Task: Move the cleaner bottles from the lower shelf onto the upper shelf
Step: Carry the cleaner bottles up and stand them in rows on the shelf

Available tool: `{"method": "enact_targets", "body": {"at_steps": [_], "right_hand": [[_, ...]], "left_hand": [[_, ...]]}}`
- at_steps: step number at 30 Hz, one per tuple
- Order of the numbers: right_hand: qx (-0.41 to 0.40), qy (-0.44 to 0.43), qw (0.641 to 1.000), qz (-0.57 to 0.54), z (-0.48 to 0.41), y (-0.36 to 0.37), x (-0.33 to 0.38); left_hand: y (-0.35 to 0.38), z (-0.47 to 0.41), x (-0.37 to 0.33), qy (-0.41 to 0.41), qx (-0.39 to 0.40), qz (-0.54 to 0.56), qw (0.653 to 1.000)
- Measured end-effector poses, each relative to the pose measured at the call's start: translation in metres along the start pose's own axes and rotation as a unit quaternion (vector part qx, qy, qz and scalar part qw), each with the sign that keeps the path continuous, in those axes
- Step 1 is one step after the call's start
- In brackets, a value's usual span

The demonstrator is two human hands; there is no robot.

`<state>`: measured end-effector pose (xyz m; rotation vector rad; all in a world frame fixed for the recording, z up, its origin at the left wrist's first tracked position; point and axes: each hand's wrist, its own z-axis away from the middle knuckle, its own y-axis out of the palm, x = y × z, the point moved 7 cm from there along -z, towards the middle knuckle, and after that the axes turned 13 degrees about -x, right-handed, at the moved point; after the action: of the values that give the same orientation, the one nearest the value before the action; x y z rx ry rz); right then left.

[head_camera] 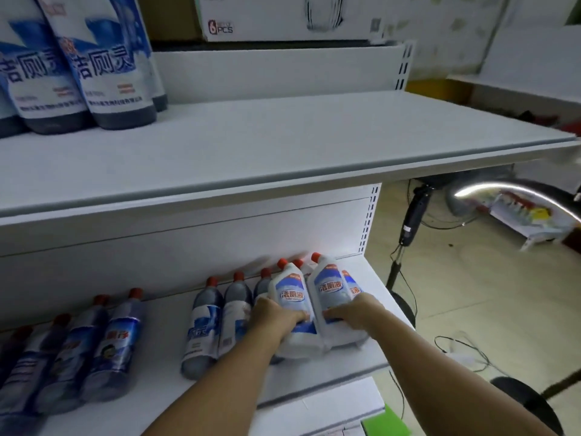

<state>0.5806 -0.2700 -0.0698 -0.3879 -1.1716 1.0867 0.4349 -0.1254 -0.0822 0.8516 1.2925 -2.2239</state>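
Item one: a white plastic cleaner bottle with a red cap and blue label (290, 306), tilted back on the white lower shelf (374, 278) near its right end, my left hand (273, 314) wrapped around its lower body, fingers curled and pressed onto the label. Item two: a second white plastic cleaner bottle of the same make (330, 297), just beside the first and touching it, likewise tilted, my right hand (355, 311) clasped over its lower front, fingers close together across the label. Whether either base is clear of the shelf I cannot tell. Behind these two, more white bottles with red caps (352, 286), largely hidden. To their left on the same shelf, a row of dark translucent bottles with red caps and blue-white labels (220, 313), the nearest partly behind my left wrist; further left, past a gap, another group of dark blue-labelled bottles (103, 344), blurred. Above: the white upper shelf (283, 136), bare across its middle and right, with large dark bottles bearing blue-and-white labels (103, 64) standing at its left end. Above that, a white cardboard box printed "6 PCS" (267, 23). To the right of the shelving, a black stand fan (415, 215) on a pale floor (471, 294), black cables trailing over it.
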Motion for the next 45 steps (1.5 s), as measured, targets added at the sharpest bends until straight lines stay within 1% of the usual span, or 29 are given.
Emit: {"method": "enact_targets", "body": {"at_steps": [3,5,7,10,11,13,15,17,19,23,26,30,34,38,42,45], "right_hand": [[0.012,-0.020,0.998,-0.051,-0.003,0.001,0.005],[0.026,-0.029,0.992,-0.123,0.002,0.003,0.006],[0.063,-0.019,0.975,-0.211,0.011,0.008,0.001],[0.078,-0.011,0.957,-0.280,0.021,0.016,-0.013],[0.082,-0.017,0.953,-0.292,0.024,0.017,-0.015],[0.109,-0.043,0.943,-0.312,0.029,0.022,-0.013],[0.147,-0.080,0.933,-0.319,0.043,0.024,-0.001],[0.200,-0.113,0.917,-0.327,0.063,0.036,0.016],[0.230,-0.145,0.903,-0.331,0.092,0.052,0.035],[0.299,-0.181,0.876,-0.333,0.160,0.094,0.073],[0.343,-0.234,0.856,-0.310,0.217,0.126,0.104],[0.395,-0.257,0.834,-0.286,0.297,0.178,0.137],[0.432,-0.275,0.815,-0.272,0.379,0.229,0.168],[0.450,-0.289,0.798,-0.278,0.451,0.269,0.202],[0.461,-0.304,0.786,-0.278,0.510,0.299,0.234],[0.489,-0.318,0.766,-0.270,0.551,0.322,0.261]], "left_hand": [[-0.005,0.011,-0.008,-0.017,-0.007,0.022,1.000],[-0.012,0.021,-0.015,-0.027,-0.007,0.036,0.999],[-0.020,0.028,-0.017,-0.043,-0.019,0.059,0.997],[-0.034,0.045,-0.008,-0.060,-0.031,0.171,0.983],[-0.039,0.049,-0.002,-0.061,-0.025,0.210,0.975],[-0.049,0.059,0.013,-0.083,0.014,0.284,0.955],[-0.066,0.069,0.033,-0.110,0.033,0.346,0.931],[-0.088,0.081,0.056,-0.121,0.025,0.380,0.916],[-0.114,0.095,0.080,-0.124,-0.004,0.402,0.907],[-0.178,0.116,0.131,-0.091,-0.077,0.466,0.877],[-0.227,0.134,0.175,-0.085,-0.111,0.497,0.856],[-0.291,0.155,0.242,-0.082,-0.152,0.526,0.833],[-0.361,0.177,0.309,-0.081,-0.205,0.541,0.812],[-0.436,0.198,0.362,-0.059,-0.245,0.554,0.794],[-0.512,0.215,0.403,-0.040,-0.283,0.548,0.786],[-0.564,0.218,0.425,-0.011,-0.306,0.548,0.779]]}}
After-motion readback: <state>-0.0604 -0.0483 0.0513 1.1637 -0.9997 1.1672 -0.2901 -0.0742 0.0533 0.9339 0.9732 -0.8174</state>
